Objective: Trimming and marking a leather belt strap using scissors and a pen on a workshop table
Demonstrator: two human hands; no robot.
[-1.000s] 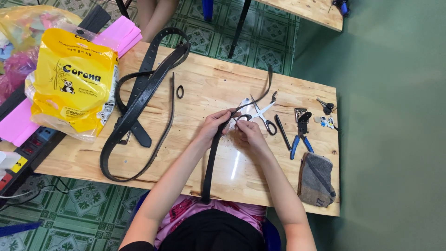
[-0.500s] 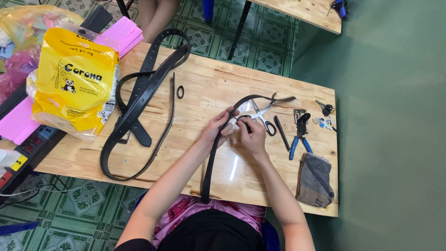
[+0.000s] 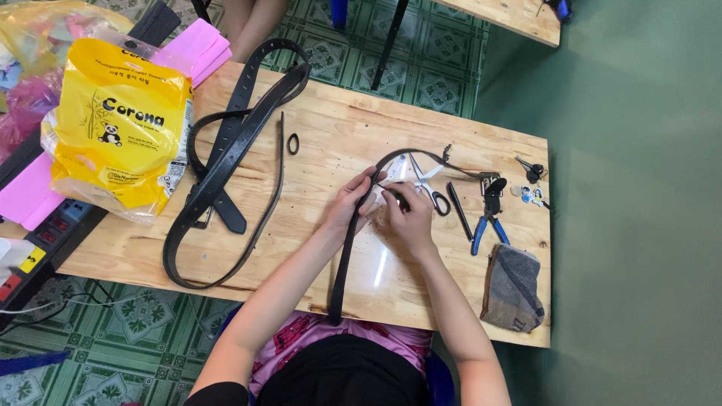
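Belt: we've got the black belt (image 3: 347, 248) mid-worktop (image 3: 331, 135) — running near to far.
Left hand (image 3: 350, 201): fingers pinching the strap.
Right hand (image 3: 406, 218): fingers closed on it too — scissors (image 3: 426, 184) just right.

Yellow bag (image 3: 120, 128), blue-handled pliers (image 3: 489, 218), perhaps keys (image 3: 531, 171)

The free end of the black belt (image 3: 353, 248) has swung from arching up and back toward the far edge of the tabletop (image 3: 338, 135) to lying flatter, over the scissors (image 3: 429, 188) toward the pliers (image 3: 489, 214). Both hands have shifted slightly along the strap.
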